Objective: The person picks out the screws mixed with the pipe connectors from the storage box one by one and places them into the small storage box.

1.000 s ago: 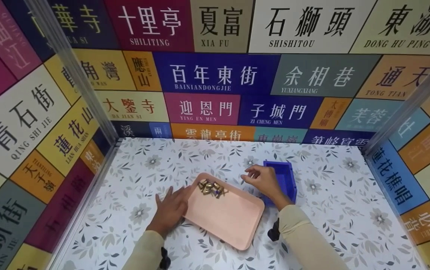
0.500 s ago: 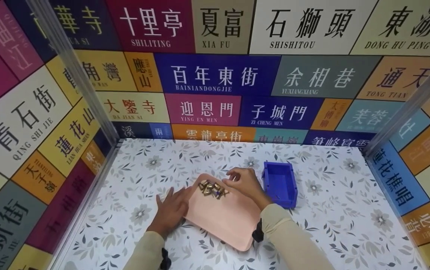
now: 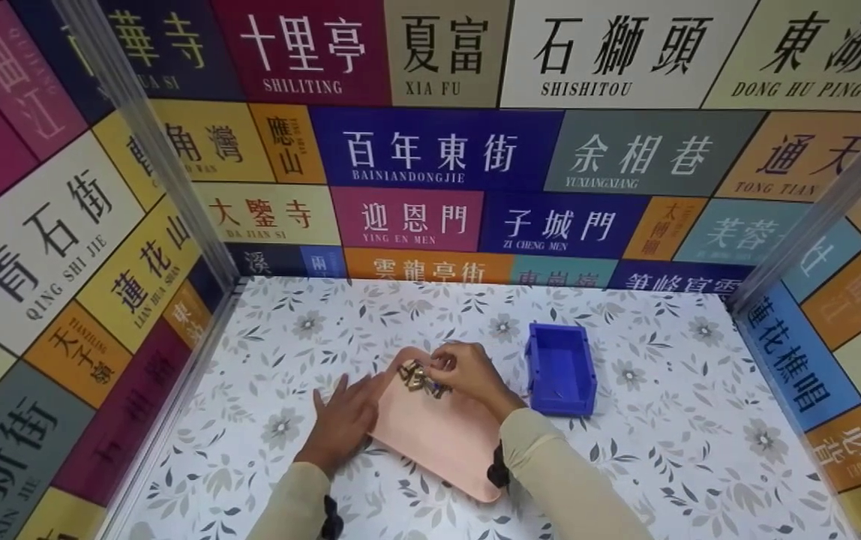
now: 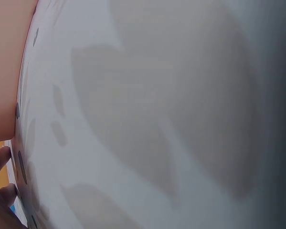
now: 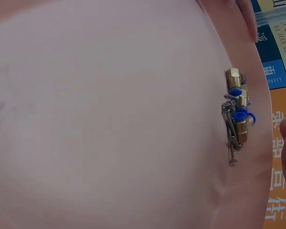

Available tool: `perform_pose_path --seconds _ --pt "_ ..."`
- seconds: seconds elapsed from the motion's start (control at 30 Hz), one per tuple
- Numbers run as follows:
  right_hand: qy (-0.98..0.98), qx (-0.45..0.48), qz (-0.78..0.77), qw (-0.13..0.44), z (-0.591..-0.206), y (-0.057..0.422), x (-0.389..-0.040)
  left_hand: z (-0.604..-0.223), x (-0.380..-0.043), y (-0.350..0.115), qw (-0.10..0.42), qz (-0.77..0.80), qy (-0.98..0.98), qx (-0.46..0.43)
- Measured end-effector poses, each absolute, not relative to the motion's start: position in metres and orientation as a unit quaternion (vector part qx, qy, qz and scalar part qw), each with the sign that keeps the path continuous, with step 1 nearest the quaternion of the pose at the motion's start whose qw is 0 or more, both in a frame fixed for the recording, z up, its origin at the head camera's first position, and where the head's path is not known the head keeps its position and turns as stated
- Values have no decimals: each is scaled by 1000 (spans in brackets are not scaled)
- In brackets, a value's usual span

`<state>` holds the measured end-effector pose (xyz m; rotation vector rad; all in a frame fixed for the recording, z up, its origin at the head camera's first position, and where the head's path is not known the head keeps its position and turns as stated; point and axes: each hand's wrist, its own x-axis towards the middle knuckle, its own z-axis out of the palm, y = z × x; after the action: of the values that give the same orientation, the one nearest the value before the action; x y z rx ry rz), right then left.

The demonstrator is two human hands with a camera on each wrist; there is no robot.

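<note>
Floral-patterned tabletop [image 3: 700, 420]; multicoloured walls [image 3: 430, 150] with Chinese lettering; translucent corner strip [image 3: 153, 142].

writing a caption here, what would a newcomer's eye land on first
Probably the wall of colourful Chinese-character signs, filling the background. Next, the blue plastic bin, vivid on the white floral tabletop right of the pink tray. Then the brass fittings and screws heaped near the tray's far corner, the right hand close by.

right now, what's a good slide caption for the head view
Left hand at the pink tray, right hand by the small metal parts inside, blue bin to the right.
</note>
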<state>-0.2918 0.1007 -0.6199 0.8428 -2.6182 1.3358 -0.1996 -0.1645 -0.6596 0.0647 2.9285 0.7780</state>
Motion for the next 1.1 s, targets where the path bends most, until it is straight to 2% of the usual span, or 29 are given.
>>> perform_pose_path --seconds 0.8,0.9,1.1 --pt "-885 292 363 -4 -630 86 -293 -662 -200 -168 53 266 962 38" --pt "-889 299 347 9 -632 84 -292 -661 -200 -167 57 263 962 33" --pt "-895 324 296 76 -640 81 -290 -661 -200 -167 66 261 963 22"
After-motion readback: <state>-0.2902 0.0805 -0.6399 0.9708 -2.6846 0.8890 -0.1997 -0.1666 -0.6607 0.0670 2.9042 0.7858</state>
